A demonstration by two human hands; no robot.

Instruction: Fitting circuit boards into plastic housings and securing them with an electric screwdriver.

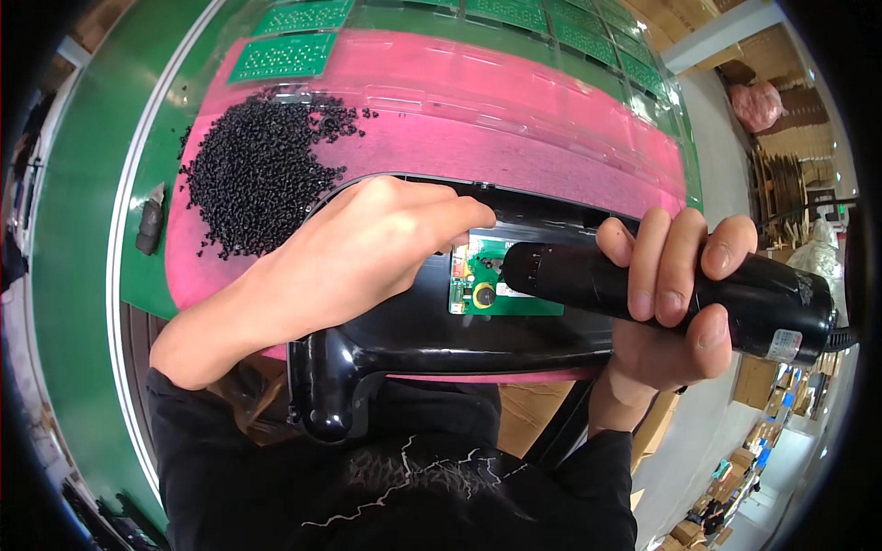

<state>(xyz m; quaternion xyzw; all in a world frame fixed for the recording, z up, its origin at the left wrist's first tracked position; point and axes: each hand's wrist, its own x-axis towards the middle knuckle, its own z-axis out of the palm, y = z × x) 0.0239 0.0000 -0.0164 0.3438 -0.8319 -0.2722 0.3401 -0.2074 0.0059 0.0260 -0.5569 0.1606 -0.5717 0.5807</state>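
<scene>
My right hand (675,285) is wrapped round a black electric screwdriver (588,278), its nose pointing left over a green circuit board (521,306). The screwdriver covers part of the board. The board lies inside a glossy black plastic housing (413,342) across my lap side of the table. At the board's upper left corner, my left hand (381,234) is closed, thumb and fingertips together; whatever they pinch is hidden. Several small black screws (490,264) show on the board near the screwdriver's nose, beside a round yellow-and-black component (483,294).
A heap of tiny black parts (262,174) lies left of the housing on a pink mat (533,151). Clear trays (441,99) with green circuit boards (280,57) stand at the back. A small dark object (149,225) rests on the green tabletop. Cardboard boxes (758,381) are at right.
</scene>
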